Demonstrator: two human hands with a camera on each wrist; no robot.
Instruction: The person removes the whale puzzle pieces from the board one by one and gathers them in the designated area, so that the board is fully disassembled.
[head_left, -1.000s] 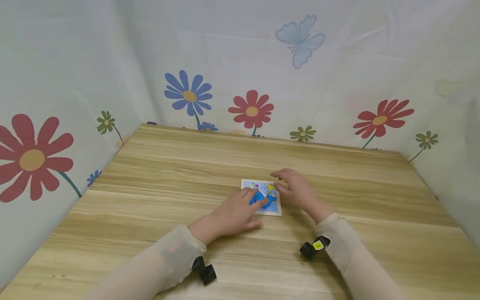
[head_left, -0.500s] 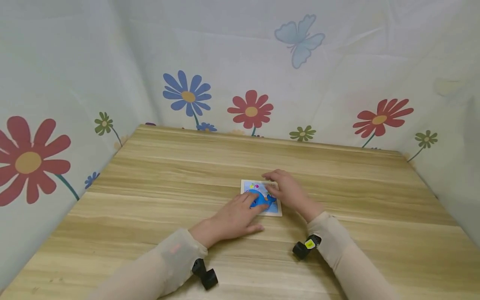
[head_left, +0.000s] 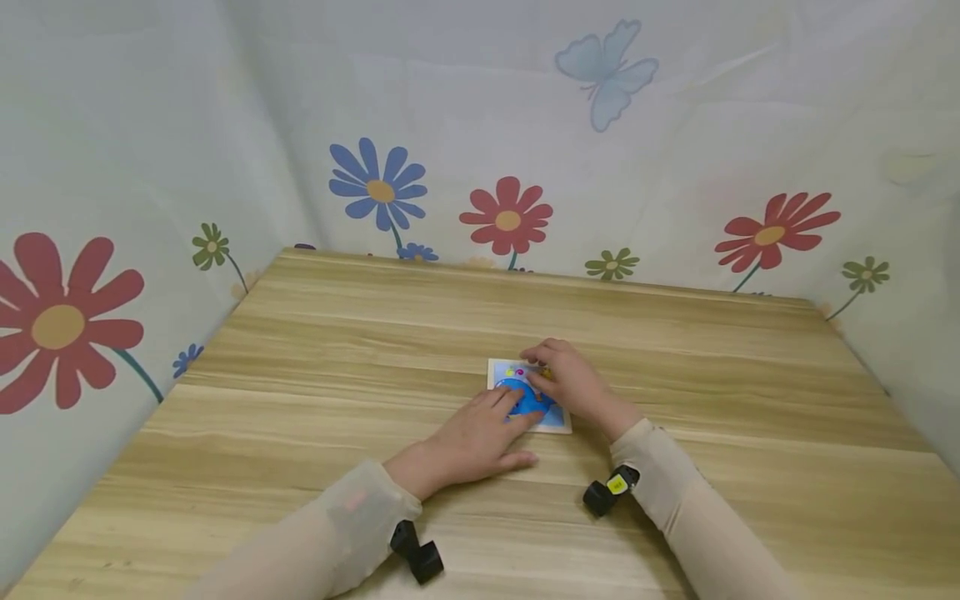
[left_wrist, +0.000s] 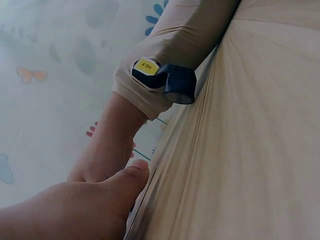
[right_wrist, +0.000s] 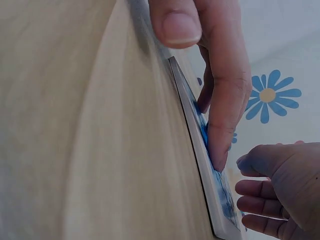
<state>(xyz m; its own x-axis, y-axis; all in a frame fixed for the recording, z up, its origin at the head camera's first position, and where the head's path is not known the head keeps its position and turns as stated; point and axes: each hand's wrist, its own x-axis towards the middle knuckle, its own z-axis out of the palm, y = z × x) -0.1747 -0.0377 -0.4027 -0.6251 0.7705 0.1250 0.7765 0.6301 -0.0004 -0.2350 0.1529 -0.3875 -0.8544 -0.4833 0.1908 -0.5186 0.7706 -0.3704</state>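
Observation:
A small square whale picture board (head_left: 557, 420) with a pale rim lies flat on the wooden table. My left hand (head_left: 472, 433) spreads across its lower left side, fingers extended onto the blue whale. In the right wrist view, left fingertips (right_wrist: 218, 160) press down on the picture, with the left thumb (right_wrist: 177, 30) outside the board's near edge. Over the board's upper right part is my right hand (head_left: 576, 382), fingers loosely bent and nothing visible in its grasp. The two hands cover much of the picture.
Pale cloth walls (head_left: 450, 100) printed with flowers and a butterfly enclose the table (head_left: 360, 333) at the back and both sides. Black wrist cameras (head_left: 426, 562) stick out beneath both sleeves.
My right hand has moved left, from beside the board's right edge to over its upper right part. The left hand stays on the board, and the view has shifted slightly.

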